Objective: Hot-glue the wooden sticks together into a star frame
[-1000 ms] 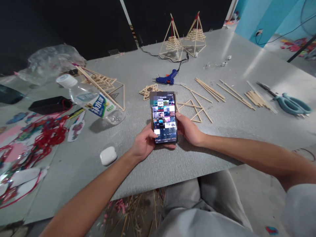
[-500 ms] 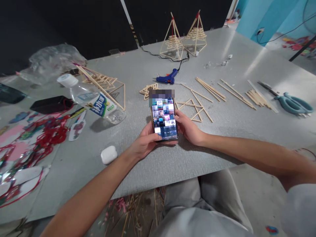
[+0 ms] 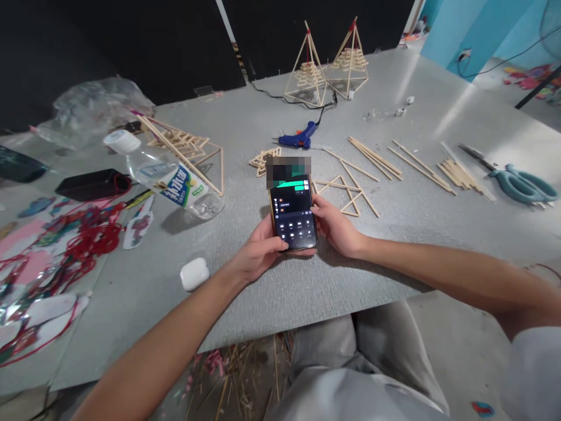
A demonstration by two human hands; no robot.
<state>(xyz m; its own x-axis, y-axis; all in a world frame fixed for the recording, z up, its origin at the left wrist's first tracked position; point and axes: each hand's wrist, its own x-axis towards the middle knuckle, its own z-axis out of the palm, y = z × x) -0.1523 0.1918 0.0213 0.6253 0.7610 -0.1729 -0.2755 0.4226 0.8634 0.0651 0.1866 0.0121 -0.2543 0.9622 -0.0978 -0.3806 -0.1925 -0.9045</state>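
A phone (image 3: 293, 213) with a dark screen showing small icons is held upright over the grey table (image 3: 245, 313). My left hand (image 3: 262, 251) grips its lower left side, thumb on the bottom of the screen and fingers behind. At its right edge, my right hand (image 3: 335, 225) closes round the phone with bent fingers. Just beyond lie a star-shaped stick frame (image 3: 344, 193), a small stick piece (image 3: 263, 161) and a blue glue gun (image 3: 300, 137).
Two stick pyramids (image 3: 310, 73) stand at the back. Loose sticks (image 3: 374, 158) and blue-handled scissors (image 3: 517, 181) lie right. Left are a tilted bottle (image 3: 175, 181), a stick frame (image 3: 188, 146), a white case (image 3: 195, 274), red cord (image 3: 99, 240) and a black box (image 3: 92, 185).
The phone's screen has switched from a grid of pictures to a dark page with green bars and icons. Both hands keep nearly the same place on the phone.
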